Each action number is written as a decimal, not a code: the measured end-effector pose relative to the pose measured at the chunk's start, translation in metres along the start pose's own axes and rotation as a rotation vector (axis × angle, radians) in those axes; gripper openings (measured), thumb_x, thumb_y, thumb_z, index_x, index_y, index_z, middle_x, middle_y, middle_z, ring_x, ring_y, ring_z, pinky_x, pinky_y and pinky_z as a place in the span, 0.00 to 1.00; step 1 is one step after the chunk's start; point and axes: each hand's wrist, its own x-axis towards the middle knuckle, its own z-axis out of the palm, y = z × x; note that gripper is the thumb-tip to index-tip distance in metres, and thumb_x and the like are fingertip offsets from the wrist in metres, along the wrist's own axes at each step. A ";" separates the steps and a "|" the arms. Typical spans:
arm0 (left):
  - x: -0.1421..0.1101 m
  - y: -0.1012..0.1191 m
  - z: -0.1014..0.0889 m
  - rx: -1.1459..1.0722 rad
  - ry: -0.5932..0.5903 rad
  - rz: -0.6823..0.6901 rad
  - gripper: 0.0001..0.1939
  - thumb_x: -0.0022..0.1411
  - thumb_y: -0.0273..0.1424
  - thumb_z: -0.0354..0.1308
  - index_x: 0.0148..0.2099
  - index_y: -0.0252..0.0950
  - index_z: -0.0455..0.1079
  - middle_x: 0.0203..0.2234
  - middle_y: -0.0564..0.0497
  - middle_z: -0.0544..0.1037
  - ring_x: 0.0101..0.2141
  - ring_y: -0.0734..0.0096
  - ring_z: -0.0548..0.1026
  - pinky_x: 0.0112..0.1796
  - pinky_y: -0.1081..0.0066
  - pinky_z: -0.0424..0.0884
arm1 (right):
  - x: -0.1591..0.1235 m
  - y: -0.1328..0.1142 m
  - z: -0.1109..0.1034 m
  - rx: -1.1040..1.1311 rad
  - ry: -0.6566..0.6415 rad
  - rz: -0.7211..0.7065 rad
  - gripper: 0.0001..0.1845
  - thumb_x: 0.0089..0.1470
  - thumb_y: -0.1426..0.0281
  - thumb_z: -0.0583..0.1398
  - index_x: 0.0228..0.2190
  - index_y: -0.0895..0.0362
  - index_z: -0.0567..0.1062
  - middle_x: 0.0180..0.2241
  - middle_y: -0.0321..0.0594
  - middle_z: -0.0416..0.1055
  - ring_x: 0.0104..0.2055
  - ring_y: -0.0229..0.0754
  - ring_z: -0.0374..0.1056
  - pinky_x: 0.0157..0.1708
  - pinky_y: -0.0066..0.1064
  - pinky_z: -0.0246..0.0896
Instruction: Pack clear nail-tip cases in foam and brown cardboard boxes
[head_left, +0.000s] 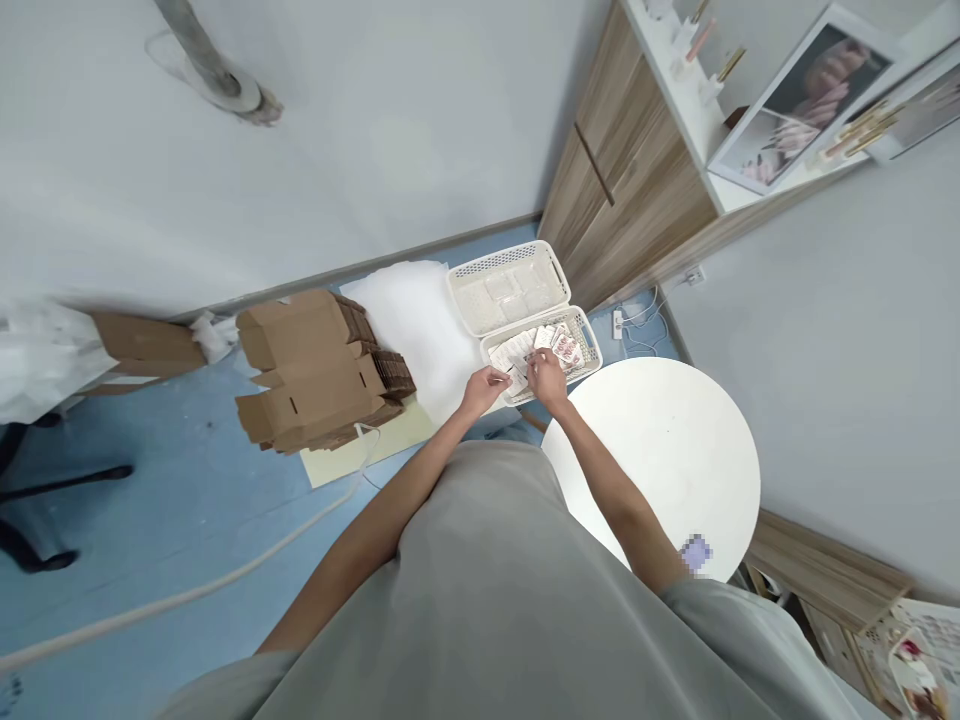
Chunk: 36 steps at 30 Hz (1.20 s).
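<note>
A white plastic basket (592, 349) holds several small white cards or packets (513, 352), some printed in red (568, 350). My left hand (484, 390) is at the basket's near left edge, thumb and fingers pinched together. Something small and thin may be at its fingertips, too small to name. Over the near side of the same basket, my right hand (547, 380) reaches down among the cards with its fingers closed together. Whatever sits between those fingers is hidden. Behind them stands a second white basket (452, 290) with clear plastic packets (517, 290) inside.
Stacked flat brown cardboard boxes (322, 385) and a puffy white bundle (420, 310) lie left of the baskets. A round white table (667, 440) stands close on the right. Behind are a wooden cabinet (637, 170) and a power strip (617, 324) with cables on the floor.
</note>
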 end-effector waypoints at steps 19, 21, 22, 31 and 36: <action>-0.088 0.002 0.060 -0.057 -0.370 0.249 0.13 0.61 0.43 0.70 0.37 0.38 0.82 0.34 0.46 0.84 0.36 0.61 0.82 0.42 0.63 0.77 | -0.189 -0.034 -0.067 0.737 0.524 0.475 0.25 0.55 0.44 0.66 0.32 0.54 0.81 0.33 0.40 0.79 0.34 0.42 0.70 0.34 0.33 0.65; -0.108 -0.006 0.070 -0.023 -0.393 0.356 0.11 0.63 0.41 0.69 0.38 0.39 0.84 0.37 0.46 0.84 0.36 0.62 0.81 0.41 0.63 0.78 | -0.215 -0.038 -0.068 0.773 0.574 0.572 0.27 0.57 0.43 0.65 0.32 0.55 0.82 0.32 0.41 0.79 0.31 0.42 0.69 0.31 0.33 0.65; -0.118 -0.008 0.075 -0.006 -0.411 0.409 0.10 0.64 0.41 0.68 0.39 0.40 0.84 0.38 0.46 0.83 0.37 0.62 0.81 0.41 0.63 0.78 | -0.228 -0.038 -0.069 0.792 0.606 0.615 0.27 0.57 0.43 0.65 0.32 0.55 0.82 0.32 0.41 0.79 0.31 0.42 0.69 0.31 0.34 0.66; -0.162 -0.004 0.104 0.042 -0.731 0.444 0.14 0.64 0.41 0.69 0.48 0.39 0.84 0.51 0.43 0.85 0.40 0.62 0.85 0.47 0.59 0.84 | -0.318 -0.014 -0.091 0.896 0.661 0.559 0.29 0.48 0.49 0.73 0.45 0.55 0.85 0.32 0.40 0.81 0.36 0.45 0.75 0.43 0.42 0.77; -0.161 0.005 0.118 -0.017 -0.752 0.215 0.23 0.55 0.44 0.76 0.47 0.36 0.81 0.41 0.42 0.87 0.39 0.59 0.85 0.44 0.58 0.83 | -0.333 0.002 -0.108 0.930 0.637 0.536 0.27 0.44 0.47 0.76 0.36 0.56 0.86 0.35 0.44 0.82 0.37 0.45 0.75 0.42 0.41 0.76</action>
